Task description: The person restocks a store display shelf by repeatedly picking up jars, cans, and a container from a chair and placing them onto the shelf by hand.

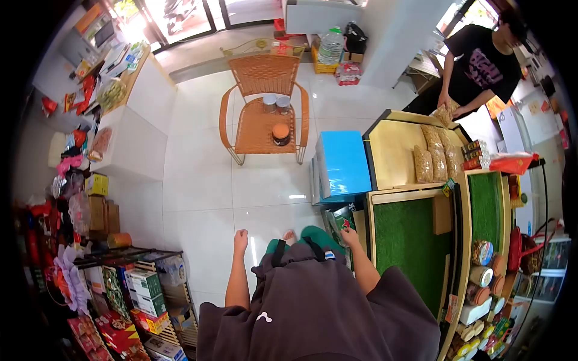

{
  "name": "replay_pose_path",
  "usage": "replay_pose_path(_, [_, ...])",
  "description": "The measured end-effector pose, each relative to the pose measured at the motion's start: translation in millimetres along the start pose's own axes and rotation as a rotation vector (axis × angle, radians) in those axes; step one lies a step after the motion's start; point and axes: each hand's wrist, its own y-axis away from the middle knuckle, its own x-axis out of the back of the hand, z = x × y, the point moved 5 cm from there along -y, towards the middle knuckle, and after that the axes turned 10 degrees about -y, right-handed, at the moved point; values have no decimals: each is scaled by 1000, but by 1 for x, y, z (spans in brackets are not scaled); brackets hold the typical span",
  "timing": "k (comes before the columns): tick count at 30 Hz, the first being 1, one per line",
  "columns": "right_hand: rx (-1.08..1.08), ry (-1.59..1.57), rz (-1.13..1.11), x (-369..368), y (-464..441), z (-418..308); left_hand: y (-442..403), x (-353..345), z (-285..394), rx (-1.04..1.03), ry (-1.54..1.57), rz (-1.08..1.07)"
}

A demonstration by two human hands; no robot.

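Observation:
My left hand hangs over the tiled floor on the left, its fingers curled in, and no object shows in it. On the right, my right hand is also curled, beside the green-lined display counter; a dark green package lies right by its fingers, and whether the hand touches it is unclear. Beyond that hand stands a bright blue box. Bags of peanut-like food lie on the wooden counter top. A co-worker holds another such bag there.
A wicker armchair ahead bears several jars. Racks of boxed goods stand at the lower left, a white counter at the upper left. Jars line the far right. A large water bottle stands near the pillar.

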Motion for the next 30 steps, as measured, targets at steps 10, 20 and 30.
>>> replay_pose_path(10, [-230, -151, -129, -34, -50, 26, 2, -8, -119, 579, 26, -345])
replay_pose_path(20, [-352, -404, -144, -52, -144, -101, -141, 7, 46, 285, -172, -456])
replay_pose_path(30, [-205, -643, -192, -46, -242, -226, -278, -6, 276, -232, -138, -286])
